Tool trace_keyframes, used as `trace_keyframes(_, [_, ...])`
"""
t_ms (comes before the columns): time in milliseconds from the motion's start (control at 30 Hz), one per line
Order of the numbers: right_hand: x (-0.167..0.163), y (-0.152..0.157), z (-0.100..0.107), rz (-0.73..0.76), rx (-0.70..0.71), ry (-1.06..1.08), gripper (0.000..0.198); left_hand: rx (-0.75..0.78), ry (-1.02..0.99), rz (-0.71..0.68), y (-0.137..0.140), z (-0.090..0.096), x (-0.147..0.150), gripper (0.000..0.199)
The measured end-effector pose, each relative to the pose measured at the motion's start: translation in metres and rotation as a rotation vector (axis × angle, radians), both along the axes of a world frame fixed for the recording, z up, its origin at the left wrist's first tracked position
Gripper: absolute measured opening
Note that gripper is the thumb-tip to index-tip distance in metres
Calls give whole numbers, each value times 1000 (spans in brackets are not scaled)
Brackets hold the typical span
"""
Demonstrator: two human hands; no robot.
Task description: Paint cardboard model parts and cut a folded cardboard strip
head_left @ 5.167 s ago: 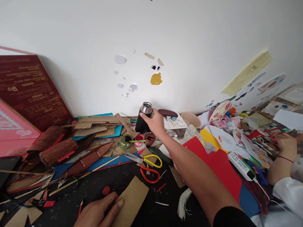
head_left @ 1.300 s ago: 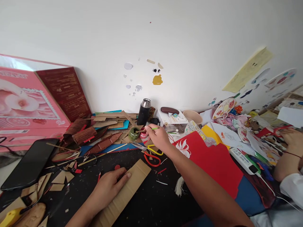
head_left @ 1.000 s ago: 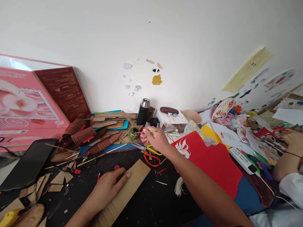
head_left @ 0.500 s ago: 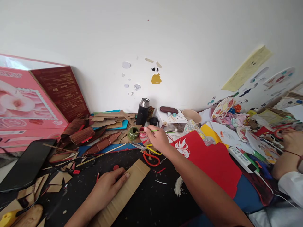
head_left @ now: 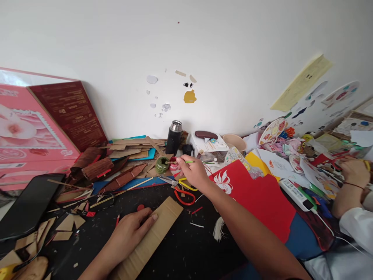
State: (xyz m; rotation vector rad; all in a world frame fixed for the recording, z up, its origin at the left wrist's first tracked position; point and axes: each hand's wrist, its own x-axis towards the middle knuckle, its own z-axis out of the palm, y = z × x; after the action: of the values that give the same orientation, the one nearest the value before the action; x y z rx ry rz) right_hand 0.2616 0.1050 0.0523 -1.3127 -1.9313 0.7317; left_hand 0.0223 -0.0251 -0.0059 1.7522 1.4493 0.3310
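Observation:
My right hand point(head_left: 189, 170) pinches a thin paintbrush with a green handle point(head_left: 189, 161). The brush's tip end reaches into the mouth of a small green jar point(head_left: 162, 165); what is inside is hard to make out. A pink-red jar point(head_left: 174, 166) stands beside it, partly covered by my fingers. My left hand point(head_left: 136, 230) grips a long brown cardboard strip point(head_left: 163, 221), thumb on top and fingers at its left edge. The strip lies slanted on the black table. Between the hands lie scissors with red and yellow handles point(head_left: 185, 196).
Brown model boats point(head_left: 124, 179), a phone point(head_left: 30, 204) and cardboard scraps lie left. A black flask point(head_left: 174, 138) stands behind the jars. Red card point(head_left: 253, 198) and a white power strip point(head_left: 295, 194) are at right, near another person's hand point(head_left: 354, 173).
The view has shifted slightly. Both my hands keep nearly the same pose, with the brush still at the green jar. The other person's hand at right has moved a little.

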Motion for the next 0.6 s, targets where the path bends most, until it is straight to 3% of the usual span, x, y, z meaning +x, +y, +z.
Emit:
trace_keyframes(167, [1, 4, -4, 29, -97, 200, 39, 13, -34, -3, -1, 1, 0, 55])
trace_keyframes(300, [11, 14, 4, -64, -164, 427, 56, 23, -40, 13, -1, -1, 0, 54])
trace_keyframes(433, [33, 31, 21, -228, -88, 501, 63, 33, -51, 29, -1, -4, -1, 53])
trace_keyframes(600, [54, 65, 44, -280, 37, 492, 61, 37, -84, 60, -1, -7, -3, 50])
